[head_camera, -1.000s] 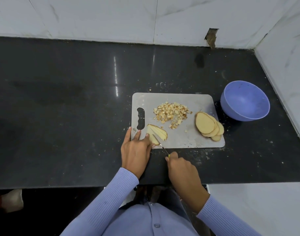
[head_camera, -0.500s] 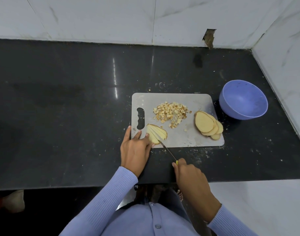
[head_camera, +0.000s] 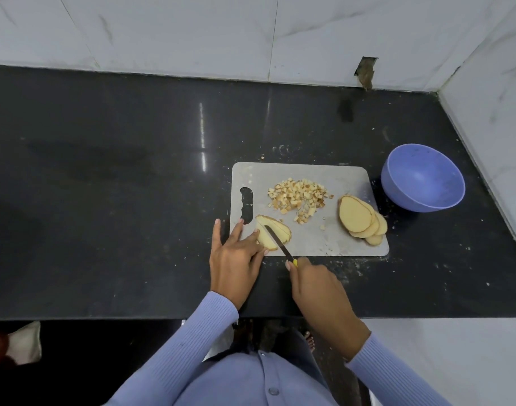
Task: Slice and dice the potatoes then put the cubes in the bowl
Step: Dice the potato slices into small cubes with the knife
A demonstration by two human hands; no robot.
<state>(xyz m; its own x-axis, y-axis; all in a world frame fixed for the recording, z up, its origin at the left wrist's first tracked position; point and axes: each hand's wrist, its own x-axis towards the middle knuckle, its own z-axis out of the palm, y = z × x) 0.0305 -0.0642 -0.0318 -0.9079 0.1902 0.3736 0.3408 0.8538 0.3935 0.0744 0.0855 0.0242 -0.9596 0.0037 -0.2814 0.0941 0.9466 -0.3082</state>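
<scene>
On a grey cutting board (head_camera: pixel 336 177) lies a stack of potato slices (head_camera: pixel 273 234) at the near left corner, partly cut into strips. My left hand (head_camera: pixel 236 259) presses its fingertips on the stack's left edge. My right hand (head_camera: pixel 318 285) grips a yellow-handled knife (head_camera: pixel 277 240), and the blade lies across the stack. A heap of small potato cubes (head_camera: pixel 299 197) sits mid-board. More whole potato slices (head_camera: pixel 360 219) are fanned out at the board's right side. An empty blue bowl (head_camera: pixel 422 177) stands right of the board.
The board rests on a black stone counter (head_camera: pixel 119 186) with crumbs scattered around it. White tiled walls rise behind and to the right, close to the bowl. The counter's front edge runs just below my wrists.
My right hand drew the knife back toward me, then pushed it forward again across the stack. My left hand stays on the slices.
</scene>
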